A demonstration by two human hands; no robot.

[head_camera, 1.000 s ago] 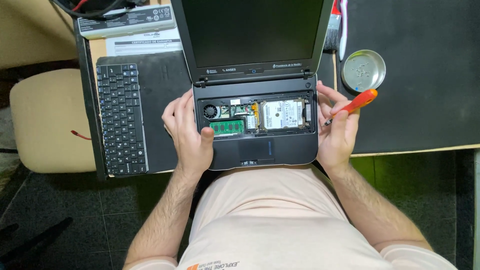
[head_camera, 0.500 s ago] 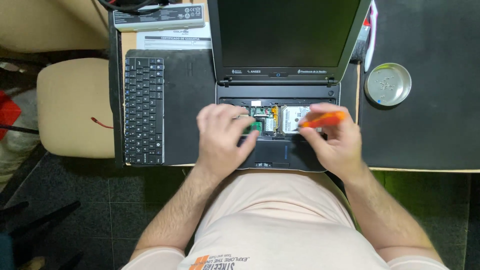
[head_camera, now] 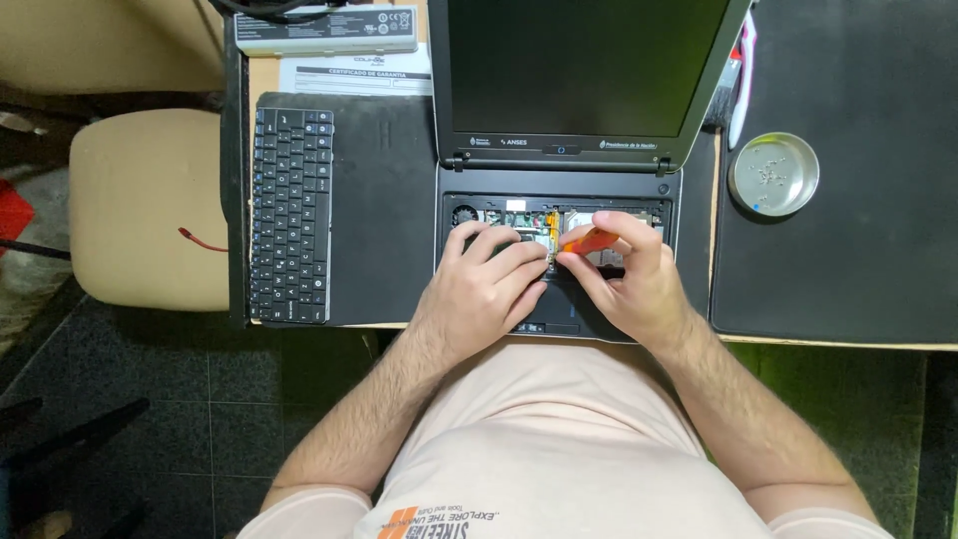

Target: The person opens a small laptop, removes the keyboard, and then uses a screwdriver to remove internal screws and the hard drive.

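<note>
An open black laptop (head_camera: 559, 175) sits on the desk with its keyboard removed, exposing the circuit board and parts in the bay (head_camera: 504, 217). My left hand (head_camera: 484, 289) rests flat on the palm rest, fingers reaching into the bay's middle. My right hand (head_camera: 629, 274) grips an orange-handled screwdriver (head_camera: 589, 241), its tip pointing left and down toward the spot where my left fingertips meet it. Both hands cover much of the exposed interior.
The detached keyboard (head_camera: 289, 215) lies on a black mat left of the laptop. A round metal dish (head_camera: 773, 175) with small screws sits at right on another black mat. A laptop battery (head_camera: 324, 32) and paper lie at the back. A beige chair (head_camera: 150, 210) stands left.
Both hands moved from the laptop's sides into the open bay. The screwdriver swung from out at the right to over the middle of the board. The camera view shifted right.
</note>
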